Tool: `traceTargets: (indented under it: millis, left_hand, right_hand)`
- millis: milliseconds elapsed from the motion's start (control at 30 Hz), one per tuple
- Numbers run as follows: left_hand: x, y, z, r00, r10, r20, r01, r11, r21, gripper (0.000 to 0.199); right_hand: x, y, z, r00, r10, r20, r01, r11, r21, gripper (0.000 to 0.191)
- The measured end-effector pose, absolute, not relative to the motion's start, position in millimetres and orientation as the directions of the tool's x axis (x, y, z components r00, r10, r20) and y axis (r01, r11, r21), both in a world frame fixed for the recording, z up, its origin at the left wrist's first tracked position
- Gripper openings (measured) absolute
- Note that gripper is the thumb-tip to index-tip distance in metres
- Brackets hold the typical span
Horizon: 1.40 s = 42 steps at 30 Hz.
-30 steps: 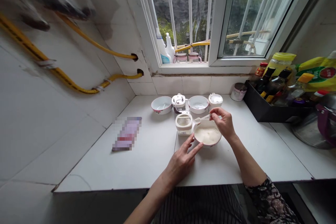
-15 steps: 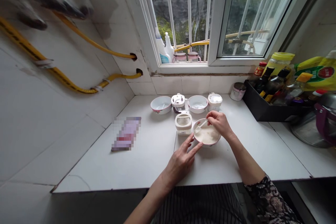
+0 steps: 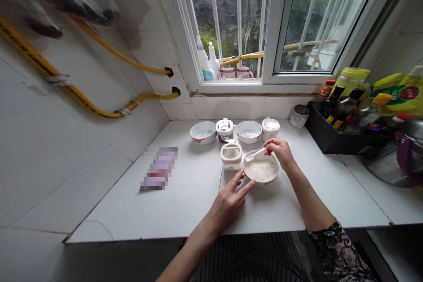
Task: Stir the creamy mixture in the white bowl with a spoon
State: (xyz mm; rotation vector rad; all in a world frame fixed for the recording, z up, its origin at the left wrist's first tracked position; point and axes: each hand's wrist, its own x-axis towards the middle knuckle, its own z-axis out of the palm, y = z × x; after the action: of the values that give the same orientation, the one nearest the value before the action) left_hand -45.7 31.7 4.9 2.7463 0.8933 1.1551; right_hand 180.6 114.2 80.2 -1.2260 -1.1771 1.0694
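A white bowl (image 3: 261, 171) with pale, cream-coloured contents stands on the counter. My right hand (image 3: 280, 154) pinches the handle of a small white spoon (image 3: 250, 157), whose head is over the far left part of the bowl. At the bowl's near left rim, my left hand (image 3: 230, 202) rests with its fingers spread, fingertips touching the edge. Just left of the bowl is a white lidded jar (image 3: 231, 157). Behind stand two more bowls (image 3: 202, 133) (image 3: 249, 132), each with something white or clear inside, and two small white jars (image 3: 224, 127) (image 3: 270, 128).
A blurred purple packet (image 3: 160, 168) lies on the counter (image 3: 119, 216) at the left. On the right are a black box (image 3: 325, 134) of bottles, a metal pot (image 3: 385, 163) with a purple handle and a small jar (image 3: 299, 116). Yellow pipes (image 3: 89, 103) run along the left wall.
My right hand has shifted slightly right, lifting the spoon's head a little up from the contents, which now look smoother. My left hand stays at the rim.
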Motion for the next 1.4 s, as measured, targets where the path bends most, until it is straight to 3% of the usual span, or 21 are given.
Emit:
traceTargets:
  millis: [233,400,467,533,600,633,867,1033,1133,1233,1400]
  left_hand:
    - [-45,31,8,0.561,0.514,0.649,0.491,-0.838,0.238,0.073]
    - [-45,32,5,0.550,0.512,0.660,0.498,-0.835,0.234,0.070]
    - [-45,32,3,0.547,0.512,0.662,0.499,-0.834,0.233,0.068]
    - [-45,32,2,0.549,0.512,0.661,0.500,-0.835,0.231,0.068]
    - [-45,32,2,0.549,0.512,0.661,0.498,-0.835,0.233,0.067]
    - [-45,32,2,0.548,0.512,0.661,0.498,-0.835,0.234,0.066]
    - [-45,32,4,0.550,0.510,0.661,0.496,-0.837,0.232,0.063]
    - [-46,32,3,0.562,0.519,0.644,0.497,-0.834,0.238,0.067]
    - [-46,32,3,0.562,0.516,0.646,0.499,-0.835,0.233,0.068]
    - [-45,32,3,0.557,0.511,0.654,0.497,-0.837,0.231,0.068]
    - [-45,31,5,0.558,0.513,0.652,0.495,-0.837,0.235,0.065]
  right_hand:
    - [170,110,86,0.135,0.982,0.131,-0.026,0.135,-0.990,0.013]
    - [148,101,83,0.107,0.917,0.384,0.125,0.371,-0.920,0.015]
    - [143,97,81,-0.003,0.847,0.532,0.309,0.507,-0.805,0.014]
    - [142,96,78,-0.168,0.744,0.646,0.460,0.639,-0.616,0.016]
    - [144,95,78,-0.255,0.657,0.709,0.513,0.714,-0.477,0.019]
    - [147,95,78,-0.241,0.642,0.728,0.516,0.720,-0.464,0.019]
    - [174,97,87,0.099,0.776,0.623,0.516,0.496,-0.699,0.012]
    - [174,102,83,0.010,0.793,0.610,0.685,0.438,-0.581,0.014]
    - [167,103,78,-0.084,0.815,0.574,0.700,0.458,-0.548,0.014]
    - [164,103,75,-0.098,0.880,0.465,0.622,0.419,-0.662,0.014]
    - [170,108,74,0.025,0.962,0.271,0.375,0.242,-0.895,0.013]
